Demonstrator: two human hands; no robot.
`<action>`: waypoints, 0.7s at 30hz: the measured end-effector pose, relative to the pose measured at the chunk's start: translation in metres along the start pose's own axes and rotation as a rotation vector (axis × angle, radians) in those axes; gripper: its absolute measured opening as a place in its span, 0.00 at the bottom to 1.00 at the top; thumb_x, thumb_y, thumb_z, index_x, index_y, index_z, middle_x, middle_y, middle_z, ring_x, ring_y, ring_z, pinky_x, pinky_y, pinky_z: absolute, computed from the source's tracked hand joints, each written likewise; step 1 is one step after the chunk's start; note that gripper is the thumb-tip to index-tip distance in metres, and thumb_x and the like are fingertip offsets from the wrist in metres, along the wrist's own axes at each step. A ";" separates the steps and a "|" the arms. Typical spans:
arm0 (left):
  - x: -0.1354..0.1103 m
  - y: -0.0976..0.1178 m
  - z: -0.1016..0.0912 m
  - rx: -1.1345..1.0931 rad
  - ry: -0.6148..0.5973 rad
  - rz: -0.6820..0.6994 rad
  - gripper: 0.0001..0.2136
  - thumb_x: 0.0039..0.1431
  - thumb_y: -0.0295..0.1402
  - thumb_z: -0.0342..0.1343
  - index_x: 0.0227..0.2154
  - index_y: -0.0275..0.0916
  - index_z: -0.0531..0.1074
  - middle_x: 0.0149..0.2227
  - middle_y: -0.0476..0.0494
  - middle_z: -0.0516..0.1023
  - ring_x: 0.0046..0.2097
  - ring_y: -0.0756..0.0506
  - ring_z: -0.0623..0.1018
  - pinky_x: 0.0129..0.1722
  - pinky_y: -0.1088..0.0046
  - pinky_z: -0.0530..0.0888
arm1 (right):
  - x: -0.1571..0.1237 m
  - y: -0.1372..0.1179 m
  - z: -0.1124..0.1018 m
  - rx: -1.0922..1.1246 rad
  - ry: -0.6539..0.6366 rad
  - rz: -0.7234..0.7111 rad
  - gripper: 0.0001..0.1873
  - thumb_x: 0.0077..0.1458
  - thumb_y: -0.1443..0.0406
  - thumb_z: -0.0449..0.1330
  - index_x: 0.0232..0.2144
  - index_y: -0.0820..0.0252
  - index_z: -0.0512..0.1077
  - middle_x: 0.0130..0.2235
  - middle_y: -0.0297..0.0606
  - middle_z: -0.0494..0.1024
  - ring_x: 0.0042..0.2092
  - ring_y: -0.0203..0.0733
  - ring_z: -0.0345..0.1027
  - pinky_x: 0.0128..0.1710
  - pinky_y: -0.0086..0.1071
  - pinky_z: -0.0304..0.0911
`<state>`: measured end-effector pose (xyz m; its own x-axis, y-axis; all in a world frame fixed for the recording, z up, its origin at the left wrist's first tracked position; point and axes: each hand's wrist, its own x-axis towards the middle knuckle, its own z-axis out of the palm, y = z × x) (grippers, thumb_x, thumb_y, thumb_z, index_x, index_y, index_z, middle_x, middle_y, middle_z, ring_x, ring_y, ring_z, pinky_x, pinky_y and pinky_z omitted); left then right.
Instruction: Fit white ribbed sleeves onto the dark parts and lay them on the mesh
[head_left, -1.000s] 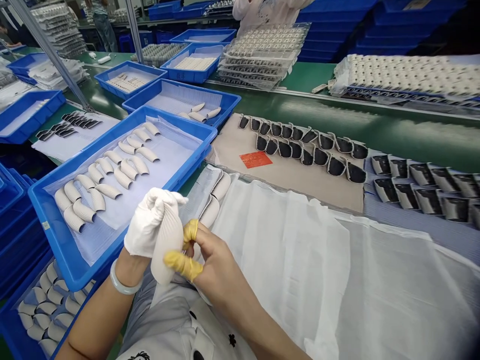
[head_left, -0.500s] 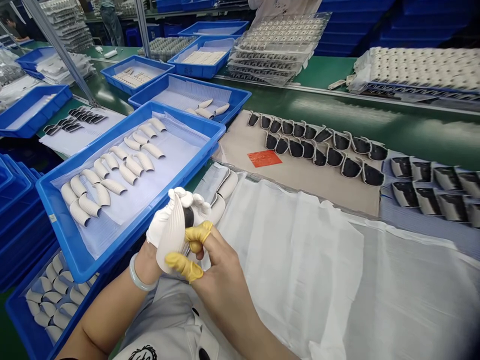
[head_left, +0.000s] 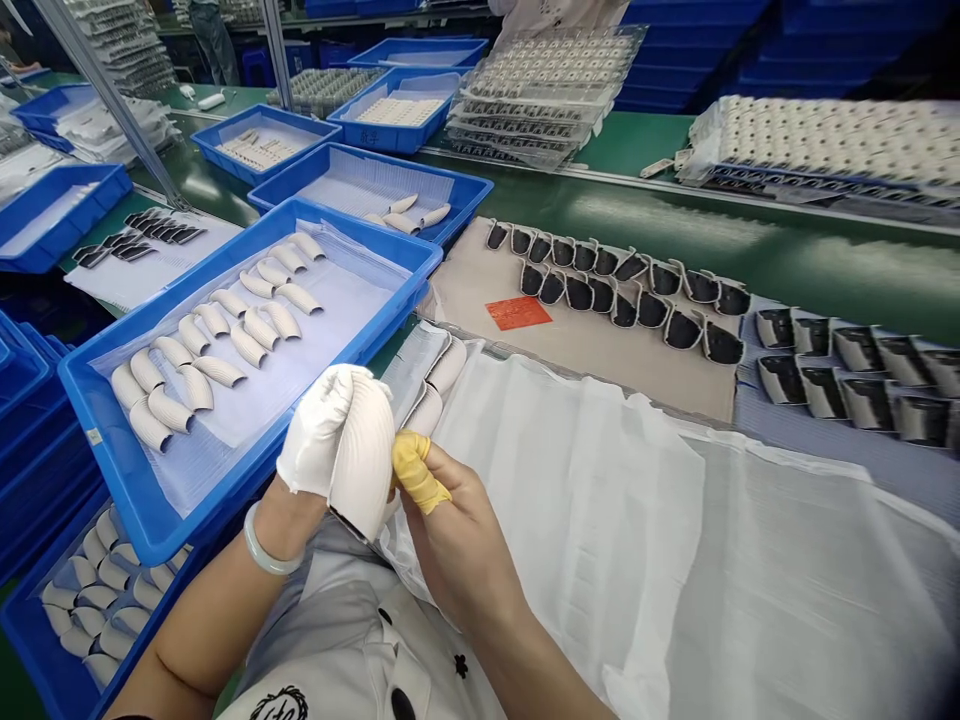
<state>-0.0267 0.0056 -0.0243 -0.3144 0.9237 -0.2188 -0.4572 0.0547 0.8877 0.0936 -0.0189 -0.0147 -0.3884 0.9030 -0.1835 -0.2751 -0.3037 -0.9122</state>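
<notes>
My left hand (head_left: 311, 435), in a white glove, is closed around a curved white ribbed shell piece (head_left: 365, 455). The piece's ribbed outer side faces me, and a dark edge shows at its lower end. My right hand (head_left: 454, 520) wears yellow finger cots; thumb and fingers pinch at the piece's right edge. The right fingertips are partly hidden behind it. Just beyond my hands lie a few similar pieces (head_left: 427, 410) beside a grey sheet. To the left, a blue tray (head_left: 360, 330) lined with white paper holds rows of matching ribbed pieces (head_left: 196, 388).
White sheeting (head_left: 570, 500) covers the table at right. Behind it, dark-lined shells (head_left: 579, 290) stand in rows on a beige board (head_left: 472, 250), near a red paper (head_left: 519, 313). A lower blue tray (head_left: 30, 620) holds more pieces. Stacked clear trays (head_left: 540, 100) stand across the green surface.
The shell piece has been turned so its broad ribbed face shows; its dark inside is now mostly hidden. My right fingers have shifted to its right edge. The view has swung slightly right.
</notes>
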 end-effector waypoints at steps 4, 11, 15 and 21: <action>0.001 0.015 0.000 0.148 -0.038 0.136 0.13 0.49 0.44 0.62 0.27 0.38 0.73 0.30 0.45 0.77 0.35 0.46 0.77 0.36 0.70 0.74 | 0.000 0.003 -0.004 0.046 0.012 0.016 0.19 0.58 0.52 0.56 0.23 0.59 0.69 0.26 0.31 0.64 0.30 0.34 0.57 0.33 0.30 0.57; 0.003 0.028 -0.004 0.517 0.005 0.532 0.03 0.51 0.32 0.61 0.27 0.40 0.75 0.30 0.49 0.76 0.35 0.49 0.75 0.39 0.72 0.72 | -0.003 -0.001 -0.006 0.058 0.006 0.089 0.21 0.54 0.50 0.59 0.45 0.55 0.72 0.36 0.35 0.74 0.31 0.34 0.62 0.32 0.30 0.63; -0.001 0.040 -0.004 0.925 -0.032 0.799 0.03 0.53 0.31 0.59 0.25 0.40 0.75 0.29 0.48 0.75 0.35 0.47 0.73 0.42 0.67 0.69 | -0.002 -0.004 -0.005 0.091 -0.123 0.177 0.29 0.45 0.53 0.67 0.49 0.56 0.70 0.36 0.35 0.75 0.29 0.36 0.66 0.32 0.32 0.67; -0.002 0.042 -0.005 0.622 -0.149 0.442 0.08 0.57 0.37 0.56 0.31 0.39 0.78 0.35 0.46 0.80 0.39 0.46 0.77 0.42 0.70 0.72 | 0.003 0.003 -0.013 0.247 -0.241 0.199 0.21 0.47 0.54 0.66 0.39 0.62 0.76 0.34 0.39 0.76 0.30 0.39 0.69 0.27 0.31 0.67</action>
<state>-0.0492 0.0043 0.0113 -0.2234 0.9481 0.2264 0.2498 -0.1689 0.9535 0.1037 -0.0131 -0.0226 -0.6429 0.7307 -0.2297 -0.3653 -0.5561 -0.7466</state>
